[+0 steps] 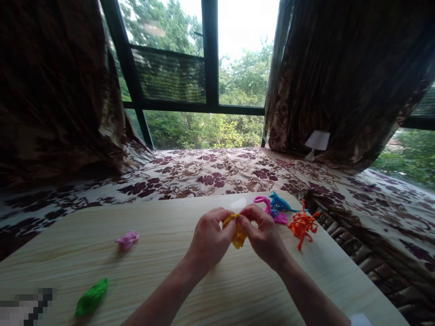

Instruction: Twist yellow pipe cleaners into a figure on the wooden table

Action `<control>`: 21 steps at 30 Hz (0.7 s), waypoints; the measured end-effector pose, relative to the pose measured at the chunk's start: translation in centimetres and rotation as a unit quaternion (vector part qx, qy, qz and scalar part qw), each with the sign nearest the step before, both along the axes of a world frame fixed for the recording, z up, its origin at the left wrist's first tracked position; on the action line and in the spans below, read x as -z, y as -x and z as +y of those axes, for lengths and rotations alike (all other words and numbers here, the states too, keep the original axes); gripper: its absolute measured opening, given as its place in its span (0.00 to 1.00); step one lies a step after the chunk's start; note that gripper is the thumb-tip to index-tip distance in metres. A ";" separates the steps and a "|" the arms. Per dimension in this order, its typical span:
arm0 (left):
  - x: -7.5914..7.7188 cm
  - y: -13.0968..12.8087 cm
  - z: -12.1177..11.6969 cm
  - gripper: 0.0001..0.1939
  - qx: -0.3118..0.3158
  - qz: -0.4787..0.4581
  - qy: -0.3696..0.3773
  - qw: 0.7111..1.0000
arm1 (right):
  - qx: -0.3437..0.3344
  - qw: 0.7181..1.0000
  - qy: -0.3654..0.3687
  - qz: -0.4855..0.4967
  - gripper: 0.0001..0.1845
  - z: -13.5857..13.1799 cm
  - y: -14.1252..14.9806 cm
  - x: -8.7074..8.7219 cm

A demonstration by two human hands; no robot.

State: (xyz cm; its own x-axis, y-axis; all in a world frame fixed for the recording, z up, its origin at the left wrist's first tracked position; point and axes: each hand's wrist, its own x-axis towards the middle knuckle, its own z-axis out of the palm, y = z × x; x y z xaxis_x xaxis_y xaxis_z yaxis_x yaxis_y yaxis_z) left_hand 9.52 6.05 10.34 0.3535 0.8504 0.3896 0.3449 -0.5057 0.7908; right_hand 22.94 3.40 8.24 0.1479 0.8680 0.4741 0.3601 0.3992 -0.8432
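Note:
Both of my hands meet above the middle of the light wooden table [163, 253]. Between them is a crumpled, soft yellow piece [239, 237] whose lower part hangs below my fingers. My left hand [211, 233] pinches its upper left edge with thumb and forefinger. From the other side, my right hand [263, 231] pinches it close to the left fingertips. My fingers cover part of the yellow piece, and I cannot tell its material. Just beyond my right hand lie a curled magenta piece [263, 200] and a blue piece [279, 202] with thin strands.
An orange piece [303, 225] with many thin arms lies near the table's right edge. On the left are a pink lump [128, 240] and a green lump [91, 297]. A flowered cloth [210, 174] spreads behind the table, with a small white lamp [318, 140] by the curtain.

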 end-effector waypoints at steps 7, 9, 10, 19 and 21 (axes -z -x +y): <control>0.5 -0.3 0.0 0.11 0.008 -0.054 0.066 0.996 | -0.022 0.997 0.027 0.075 0.07 0.4 0.1 0.2; 0.5 -0.3 0.3 0.12 0.018 -0.104 0.113 0.988 | -0.058 0.989 0.046 0.131 0.09 0.7 -0.2 0.3; 0.4 -0.3 0.4 0.13 0.021 -0.123 0.128 0.984 | -0.065 0.986 0.049 0.145 0.10 0.8 -0.3 0.3; -0.2 -0.1 0.0 0.10 -0.005 -0.082 0.064 0.995 | -0.051 0.996 0.019 0.068 0.07 0.3 -0.1 -0.1; -0.1 -0.1 -0.2 0.09 -0.016 -0.040 0.023 0.999 | -0.030 0.999 0.010 0.028 0.06 0.1 0.2 -0.2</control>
State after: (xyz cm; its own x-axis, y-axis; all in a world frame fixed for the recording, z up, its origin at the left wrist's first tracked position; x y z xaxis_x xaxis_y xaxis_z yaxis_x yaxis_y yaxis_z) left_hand 9.60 5.82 10.48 0.2947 0.8784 0.3763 0.2952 -0.4582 0.8384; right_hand 22.76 3.45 8.39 0.1202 0.8850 0.4497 0.2883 0.4023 -0.8689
